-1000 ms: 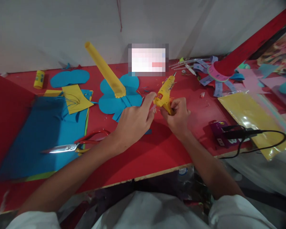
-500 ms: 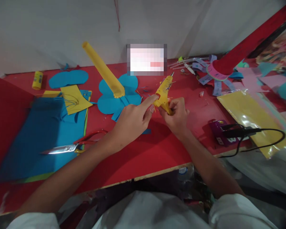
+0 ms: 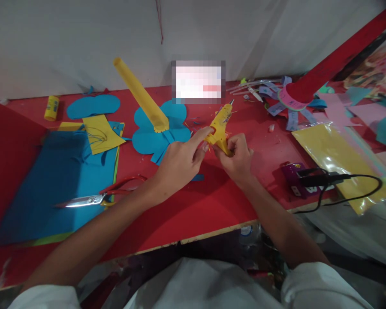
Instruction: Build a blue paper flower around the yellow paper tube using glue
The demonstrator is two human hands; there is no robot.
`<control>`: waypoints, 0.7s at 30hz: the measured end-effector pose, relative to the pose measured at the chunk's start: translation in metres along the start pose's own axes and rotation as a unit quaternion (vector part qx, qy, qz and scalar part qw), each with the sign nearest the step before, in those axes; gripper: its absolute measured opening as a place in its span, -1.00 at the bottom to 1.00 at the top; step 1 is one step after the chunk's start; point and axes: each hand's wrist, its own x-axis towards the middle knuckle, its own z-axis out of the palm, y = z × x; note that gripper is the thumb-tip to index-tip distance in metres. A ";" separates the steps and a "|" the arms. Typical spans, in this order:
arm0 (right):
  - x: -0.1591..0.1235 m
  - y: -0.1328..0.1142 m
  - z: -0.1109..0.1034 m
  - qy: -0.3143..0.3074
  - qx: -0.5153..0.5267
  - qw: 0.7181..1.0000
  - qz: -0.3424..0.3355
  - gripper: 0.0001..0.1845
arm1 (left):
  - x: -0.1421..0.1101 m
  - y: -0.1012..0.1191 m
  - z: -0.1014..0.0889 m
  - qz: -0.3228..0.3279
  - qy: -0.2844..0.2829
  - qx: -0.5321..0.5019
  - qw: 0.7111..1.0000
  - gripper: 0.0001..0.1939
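Observation:
A yellow glue gun (image 3: 220, 124) is held between my two hands, its metal nozzle pointing up and away from me. My right hand (image 3: 237, 156) is closed around the lower end of its handle. At the trigger side, my left hand (image 3: 183, 159) grips the gun with finger and thumb. Just left of the hands lies a blue paper flower shape (image 3: 144, 141). A yellow paper tube (image 3: 141, 96) stands tilted on it, its snipped base at the flower's middle. Red-handled scissors (image 3: 93, 199) lie left of my left forearm.
Blue paper sheets (image 3: 45, 184) and a yellow paper piece (image 3: 99, 133) lie at left, near a glue stick (image 3: 52, 108). At right are a purple box (image 3: 294, 178) with a black cable, a plastic-wrapped yellow pack (image 3: 334, 159) and a red paper cone (image 3: 328, 64).
Almost nothing differs. Both hands keep hold of the glue gun, which sits very slightly further left and lower in the view.

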 end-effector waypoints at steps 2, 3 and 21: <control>0.000 0.000 0.000 -0.003 -0.002 1.000 0.004 -0.54 | 0.000 0.000 0.001 -0.007 0.002 -0.009 1.000 -0.58; 0.000 0.000 0.000 0.000 -0.002 1.000 0.002 -0.54 | 0.000 0.000 0.000 -0.009 0.002 -0.016 1.000 -0.57; 0.002 -0.008 -0.004 -0.007 0.001 0.999 -0.051 -0.54 | -0.001 0.000 -0.001 -0.026 -0.007 -0.076 0.997 -0.57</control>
